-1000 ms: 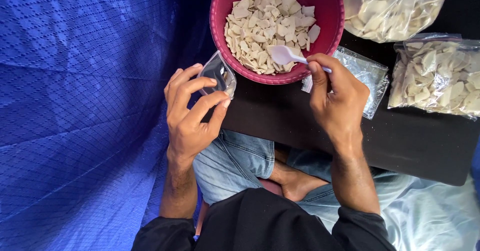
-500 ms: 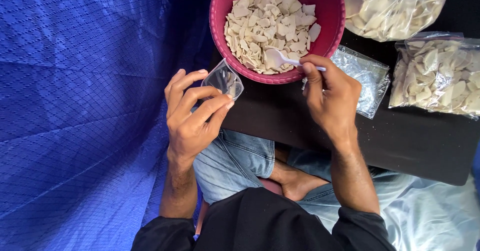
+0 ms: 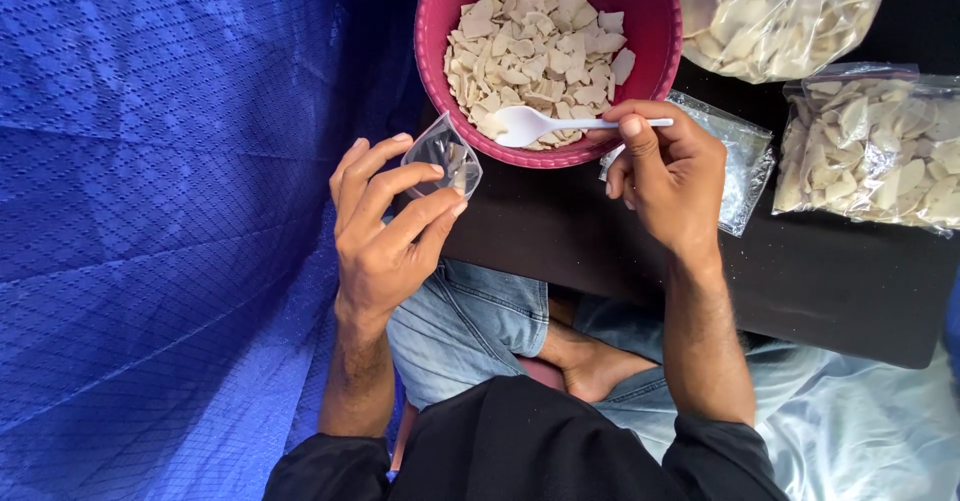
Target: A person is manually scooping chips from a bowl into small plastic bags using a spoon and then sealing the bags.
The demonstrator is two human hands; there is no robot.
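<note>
Since the frame 0.5 s ago the white plastic spoon (image 3: pixel 530 124) has swung round: its bowl now points left toward the small clear bag, w/ the handle running level across the near rim of the pink bowl (image 3: pixel 437 21). Right hand (image 3: pixel 668 176) has shifted a bit right; left hand barely moved.

Right hand's fingers (image 3: pixel 640 139) are pinched together on the spoon handle. Spoon bowl lies on the pale chips (image 3: pixel 535 46) at the near edge of the pile; can't tell if it carries any. Left hand (image 3: pixel 385 236) has thumb and fingertips clamped on the small clear bag (image 3: pixel 447 156), mouth held open, just beside the pink bowl's rim; a few pieces seem to be inside already.

Step, as I read it: scooping chips from bowl to bag. Next move prob. calls for a loaded spoon lifted over the rim and tipped into the narrow mouth, bag kept open and close.

On the dark bench (image 3: pixel 820 281): stack of empty clear bags (image 3: pixel 745 161), a filled flat bag (image 3: pixel 870 146), a big chip bag (image 3: pixel 780 11). Blue cloth (image 3: pixel 170 211) lies to the left.
</note>
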